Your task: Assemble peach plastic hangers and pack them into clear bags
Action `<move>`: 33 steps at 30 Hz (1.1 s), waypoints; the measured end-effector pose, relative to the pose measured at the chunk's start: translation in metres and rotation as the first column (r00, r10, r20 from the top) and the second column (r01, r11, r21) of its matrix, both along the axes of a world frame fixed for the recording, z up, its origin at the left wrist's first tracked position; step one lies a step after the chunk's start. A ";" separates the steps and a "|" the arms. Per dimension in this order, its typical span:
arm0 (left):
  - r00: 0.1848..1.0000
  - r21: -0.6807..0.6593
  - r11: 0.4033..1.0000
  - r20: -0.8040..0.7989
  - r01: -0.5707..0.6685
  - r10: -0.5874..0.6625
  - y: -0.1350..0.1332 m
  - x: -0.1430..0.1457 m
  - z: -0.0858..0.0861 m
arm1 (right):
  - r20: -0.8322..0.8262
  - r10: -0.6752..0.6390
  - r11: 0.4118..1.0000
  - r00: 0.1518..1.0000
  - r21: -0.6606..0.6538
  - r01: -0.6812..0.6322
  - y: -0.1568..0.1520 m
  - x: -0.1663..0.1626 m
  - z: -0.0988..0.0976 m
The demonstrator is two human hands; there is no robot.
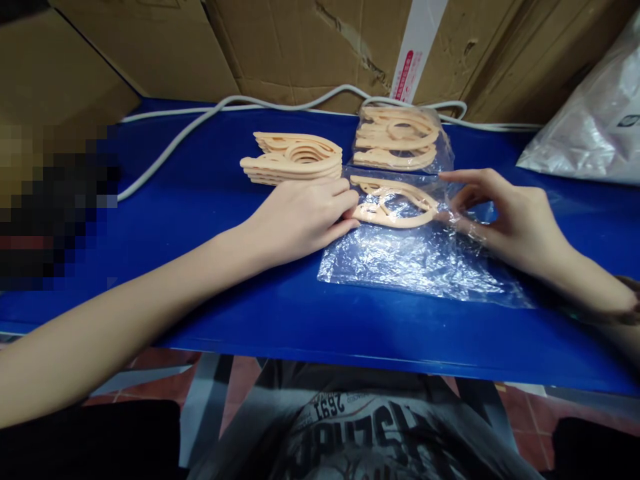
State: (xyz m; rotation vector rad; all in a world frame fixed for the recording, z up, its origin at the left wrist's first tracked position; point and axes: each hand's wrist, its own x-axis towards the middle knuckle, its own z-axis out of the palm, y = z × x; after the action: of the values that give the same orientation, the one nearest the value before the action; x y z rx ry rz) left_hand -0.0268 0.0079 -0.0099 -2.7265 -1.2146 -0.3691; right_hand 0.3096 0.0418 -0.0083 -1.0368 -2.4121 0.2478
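A beige folding hanger (400, 219) lies on a clear plastic bag (395, 263) spread on the blue table, or partly inside it; the film's glare hides which. My left hand (315, 210) is closed, its thumb and fingers gripping the hanger's left end. At the other end, my right hand (505, 210) has thumb and fingers curled on the bag's film, with the index finger stretched along the top. A stack of several bare folding hangers (300, 157) sits just behind my left hand. Behind the bag, more hangers (397, 137) lie wrapped in clear film.
A white cable (185, 137) runs along the back of the blue table (200, 313). Cardboard boxes (295, 47) stand behind it. On the right is a large whitish plastic sack (590, 127). The left edge holds a blurred-out dark area.
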 end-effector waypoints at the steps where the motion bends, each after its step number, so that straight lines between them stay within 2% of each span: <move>1: 1.000 -0.009 1.000 -0.003 0.012 -0.013 0.000 0.000 0.000 | 0.006 0.011 1.000 1.000 -0.010 -0.011 0.001 0.000 0.000; 11: 0.999 -0.016 0.999 -0.008 0.032 -0.032 0.000 0.001 -0.001 | -0.031 0.147 0.987 0.989 -0.067 -0.149 0.002 -0.001 0.000; 18: 1.000 -0.026 0.999 -0.016 0.022 -0.022 -0.001 0.001 0.000 | -0.029 0.147 0.985 0.989 -0.087 -0.149 0.002 0.001 0.000; 21: 1.000 0.014 1.000 0.007 0.000 0.000 -0.003 0.001 0.005 | 0.000 0.135 0.986 0.991 -0.098 -0.134 0.002 0.001 0.002; 25: 0.990 0.154 0.978 0.056 -0.137 0.130 -0.007 -0.002 0.020 | 0.051 0.079 0.994 0.996 -0.074 -0.076 0.001 0.003 0.005; 28: 0.951 0.227 0.925 0.020 -0.304 0.307 -0.007 -0.008 0.035 | 0.117 0.028 1.000 0.993 -0.013 -0.026 0.001 0.007 0.009; 31: 0.875 0.229 0.864 -0.090 -0.448 0.477 -0.001 -0.017 0.043 | 0.150 -0.015 0.999 0.989 0.050 0.008 0.001 0.011 0.014; 33: 0.855 0.185 0.858 -0.125 -0.479 0.504 0.007 -0.026 0.040 | 0.148 -0.035 0.995 0.988 0.093 0.021 0.000 0.014 0.017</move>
State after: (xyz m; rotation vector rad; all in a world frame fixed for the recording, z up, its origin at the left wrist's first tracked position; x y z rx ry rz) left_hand -0.0528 0.0154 0.0302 -2.1590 -1.6905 -0.1494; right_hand 0.3237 0.0420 0.0085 -1.0811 -2.5137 0.0507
